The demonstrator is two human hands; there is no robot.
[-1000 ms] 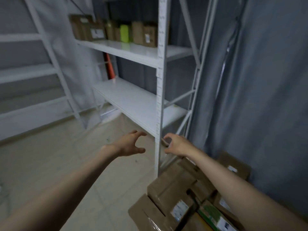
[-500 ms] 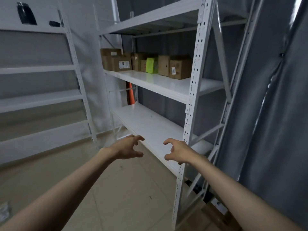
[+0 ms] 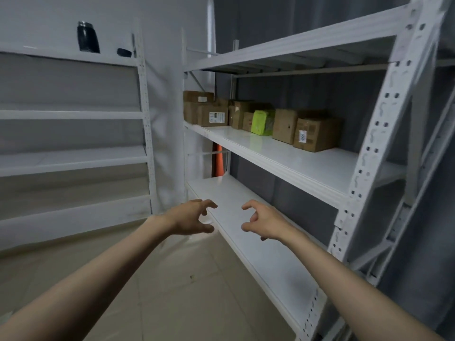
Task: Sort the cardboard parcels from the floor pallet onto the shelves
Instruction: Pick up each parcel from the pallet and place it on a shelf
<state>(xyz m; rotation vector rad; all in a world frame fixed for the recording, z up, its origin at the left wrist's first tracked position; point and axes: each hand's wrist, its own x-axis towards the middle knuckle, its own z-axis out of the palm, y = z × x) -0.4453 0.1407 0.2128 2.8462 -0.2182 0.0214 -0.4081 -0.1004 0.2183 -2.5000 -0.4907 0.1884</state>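
Several brown cardboard parcels and a lime-green packet stand in a row at the back of the middle shelf of a white metal rack. Both my arms reach forward in front of the lower shelf. My left hand hovers at that shelf's front edge, fingers loosely curled, holding nothing. My right hand hangs over the lower shelf a hand's width to the right, fingers also loosely curled and empty. The floor pallet is out of view.
The rack's perforated upright stands close on the right, with grey curtain behind it. A second white rack lines the left wall, a black bottle on its top. An orange object stands behind the rack. Beige tiled floor lies below.
The view has swung up and left, from the parcels on the floor to the rack. Both hands stayed empty and moved left of the upright, over the lower shelf.
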